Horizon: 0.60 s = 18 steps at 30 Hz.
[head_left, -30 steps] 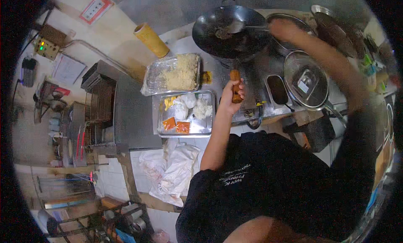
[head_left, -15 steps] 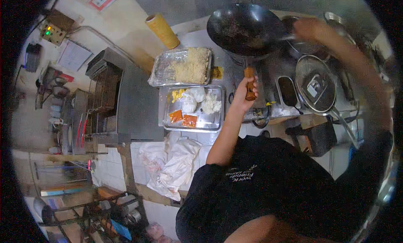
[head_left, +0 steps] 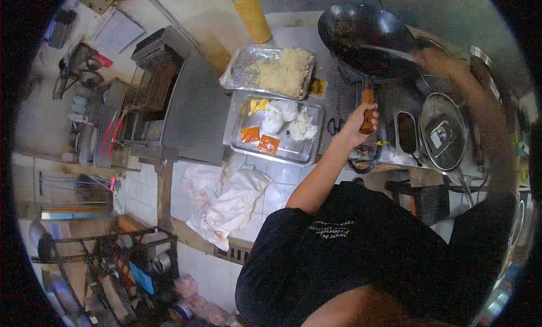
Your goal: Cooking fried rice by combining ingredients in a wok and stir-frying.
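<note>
White, crumpled cloth (head_left: pixel 234 200) spread over pale tiles. Next, a shallow, rectangular steel tray (head_left: pixel 293 152) with flat orange packets (head_left: pixel 268 144) and knotted-looking white bundles (head_left: pixel 274 121), contents hard to make out. Behind, a clear-film-wrapped tray (head_left: pixel 240 67) under pale crumbs (head_left: pixel 282 73), near a yellow cylindrical roll (head_left: pixel 252 18). Then the left hand (head_left: pixel 360 121), clamped around a brown wooden handle (head_left: pixel 367 97), mostly covered by fingers. Beyond, at its far end, a round, black metal wok (head_left: pixel 367 33), too dark inside to read. By the wok's right rim, the right hand (head_left: pixel 433 62), blurred, at a streaked metal shaft (head_left: pixel 395 52); cannot tell whether closed on it. Farther right, a round, metal-rimmed pan or sieve (head_left: pixel 437 112).
</note>
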Motion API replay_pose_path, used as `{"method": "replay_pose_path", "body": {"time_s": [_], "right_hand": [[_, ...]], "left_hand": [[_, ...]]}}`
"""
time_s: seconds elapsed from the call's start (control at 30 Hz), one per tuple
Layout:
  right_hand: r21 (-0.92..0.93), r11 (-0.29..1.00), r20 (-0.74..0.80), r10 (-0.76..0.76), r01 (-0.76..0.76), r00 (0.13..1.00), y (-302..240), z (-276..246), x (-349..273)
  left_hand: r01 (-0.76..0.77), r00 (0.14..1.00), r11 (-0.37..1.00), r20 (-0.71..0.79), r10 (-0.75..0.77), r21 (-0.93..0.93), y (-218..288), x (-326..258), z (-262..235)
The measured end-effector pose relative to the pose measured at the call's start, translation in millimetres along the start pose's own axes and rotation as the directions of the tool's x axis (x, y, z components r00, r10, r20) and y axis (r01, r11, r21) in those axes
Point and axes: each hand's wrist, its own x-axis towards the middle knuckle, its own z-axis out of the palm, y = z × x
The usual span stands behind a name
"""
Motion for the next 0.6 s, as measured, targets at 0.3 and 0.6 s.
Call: {"method": "replay_pose_path", "body": {"time_s": [0.3, 0.6], "right_hand": [[-0.161, 0.958, -0.216, -0.269, 0.237, 0.939, 32.9, 45.0, 26.8], [-0.187, 0.982, -0.168, -0.033, 0.001, 0.985, 40.0, 18.8, -14.2]], "left_hand": [[0.032, 0.999, 0.997, -0.009, -0.031, 0.077, 10.8, -6.8, -2.1], [0.046, 0.999, 0.995, -0.032, -0.044, 0.088, 4.4, -2.2, -0.1]]}}
